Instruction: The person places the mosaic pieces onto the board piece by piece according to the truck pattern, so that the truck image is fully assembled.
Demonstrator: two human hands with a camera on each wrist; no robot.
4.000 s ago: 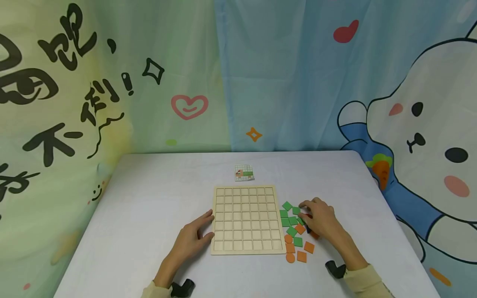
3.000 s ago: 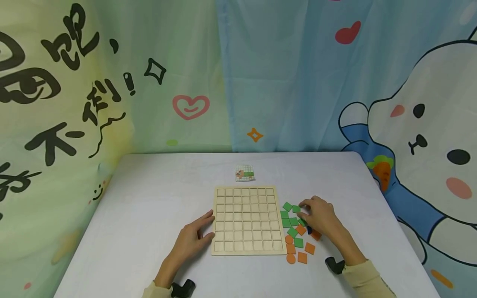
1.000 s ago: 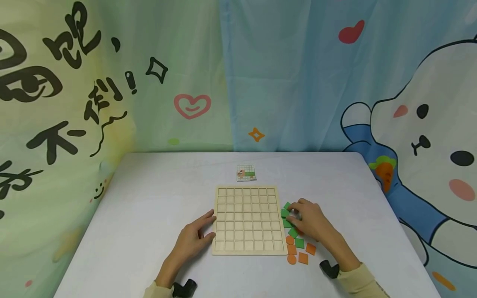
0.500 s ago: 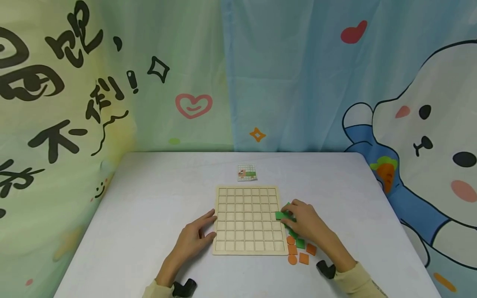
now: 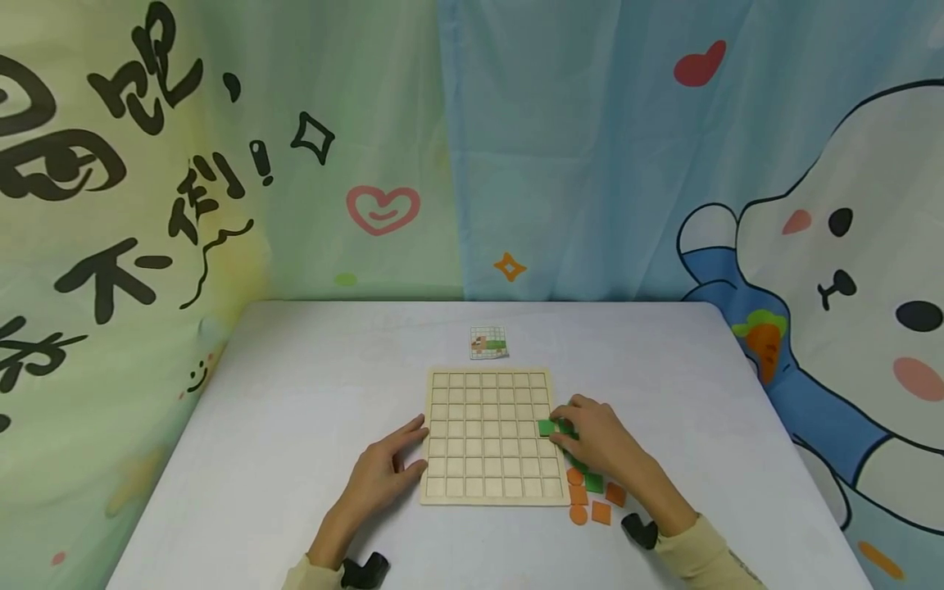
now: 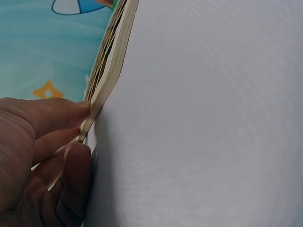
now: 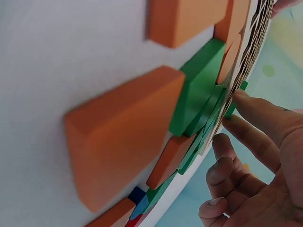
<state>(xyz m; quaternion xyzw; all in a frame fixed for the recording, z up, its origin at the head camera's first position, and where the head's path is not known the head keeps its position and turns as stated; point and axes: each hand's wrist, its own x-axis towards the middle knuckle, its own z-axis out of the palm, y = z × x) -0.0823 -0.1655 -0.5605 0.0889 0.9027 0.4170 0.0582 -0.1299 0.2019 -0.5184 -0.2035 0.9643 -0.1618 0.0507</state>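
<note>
A pale wooden board with a grid of square recesses lies flat on the table. My left hand rests against its left edge, thumb and fingertips touching the rim. Over the board's right side my right hand pinches a green square tile between thumb and finger. That tile also shows at the fingertips in the right wrist view, its far part above the grid. Under and beside the right hand lie loose green tiles, partly hidden by it.
Orange square tiles and orange round tiles lie along the board's right side. A blue piece and a bit of red show in the right wrist view. Behind the board lies a small picture card. A printed curtain hangs behind the white table.
My right hand has moved left from the loose tiles to the board's right edge, picking up a green square tile and bringing it over the grid. The left hand stays at the left edge.
</note>
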